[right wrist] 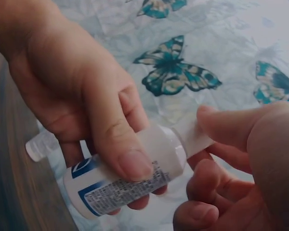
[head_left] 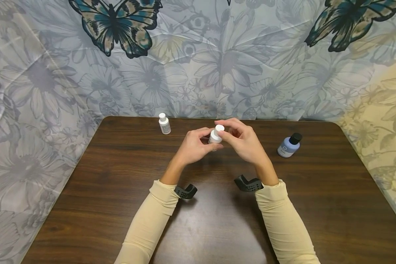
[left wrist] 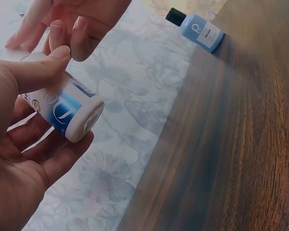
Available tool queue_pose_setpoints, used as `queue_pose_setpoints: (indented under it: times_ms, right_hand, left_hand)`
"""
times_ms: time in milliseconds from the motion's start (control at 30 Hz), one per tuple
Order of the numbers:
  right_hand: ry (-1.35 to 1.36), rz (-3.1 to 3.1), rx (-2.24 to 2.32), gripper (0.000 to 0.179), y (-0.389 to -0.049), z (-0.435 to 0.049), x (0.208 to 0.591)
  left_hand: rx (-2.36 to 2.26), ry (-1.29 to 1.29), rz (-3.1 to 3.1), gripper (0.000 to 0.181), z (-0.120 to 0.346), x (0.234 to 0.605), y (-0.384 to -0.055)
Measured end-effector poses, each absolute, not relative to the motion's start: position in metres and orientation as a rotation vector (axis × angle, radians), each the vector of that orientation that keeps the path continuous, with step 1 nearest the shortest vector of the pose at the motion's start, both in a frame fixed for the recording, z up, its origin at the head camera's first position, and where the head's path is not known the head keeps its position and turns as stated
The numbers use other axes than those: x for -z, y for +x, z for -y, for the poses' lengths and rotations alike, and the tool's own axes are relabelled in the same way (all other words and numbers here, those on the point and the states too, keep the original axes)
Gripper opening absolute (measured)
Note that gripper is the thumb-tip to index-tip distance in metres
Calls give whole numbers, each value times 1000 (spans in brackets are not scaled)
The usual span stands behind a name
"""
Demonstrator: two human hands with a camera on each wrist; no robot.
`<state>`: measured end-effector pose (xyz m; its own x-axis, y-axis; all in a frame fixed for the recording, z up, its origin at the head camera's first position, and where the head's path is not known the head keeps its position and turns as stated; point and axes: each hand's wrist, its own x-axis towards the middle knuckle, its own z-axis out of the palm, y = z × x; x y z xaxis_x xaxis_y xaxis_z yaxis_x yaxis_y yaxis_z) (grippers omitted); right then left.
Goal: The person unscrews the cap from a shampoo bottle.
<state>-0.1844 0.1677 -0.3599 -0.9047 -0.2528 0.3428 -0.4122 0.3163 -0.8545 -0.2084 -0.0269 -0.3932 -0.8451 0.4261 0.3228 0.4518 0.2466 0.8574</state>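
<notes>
Above the table's back half, my left hand point(head_left: 195, 146) grips the body of a small white bottle point(head_left: 214, 138) with a blue label. In the left wrist view the bottle point(left wrist: 70, 108) lies tilted, its base toward the camera and the thumb across its upper part. My right hand point(head_left: 245, 141) pinches the bottle's white cap point(head_left: 219, 128) between thumb and fingers. The right wrist view shows the cap point(right wrist: 191, 135) on the bottle's neck, the thumb over it, and fine print along the body.
A second small white bottle point(head_left: 164, 124) stands at the back left of the dark wooden table point(head_left: 118, 190). To the right stands a blue-purple bottle point(head_left: 288, 146) with a black cap. A floral and butterfly cloth point(head_left: 184, 73) hangs behind the table.
</notes>
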Motion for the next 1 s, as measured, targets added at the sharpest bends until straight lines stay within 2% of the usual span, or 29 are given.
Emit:
queue_pose_setpoints:
  times_ms: [167,300,467,633,1000]
  right_hand:
    - [674,2430,-1626,38,-184,-168,357]
    - [614,2420,-1556,47,-183,-165,357]
    - [498,2402,-1469,33,-183,-161,359]
    - [509,2389,-1474,24,-181,-161,359]
    - [574,2395,-1500,31,-182,-165,358]
  left_hand:
    - [1709,-860,2467,38,27,392,-208]
    - [1716,-861,2470,40,26,392,-207]
    - [1711,-867,2485,38,25,393,-206]
    - [1722,-862,2488,40,25,395,-206]
    - [1758,-839,2485,39,25,395,-207]
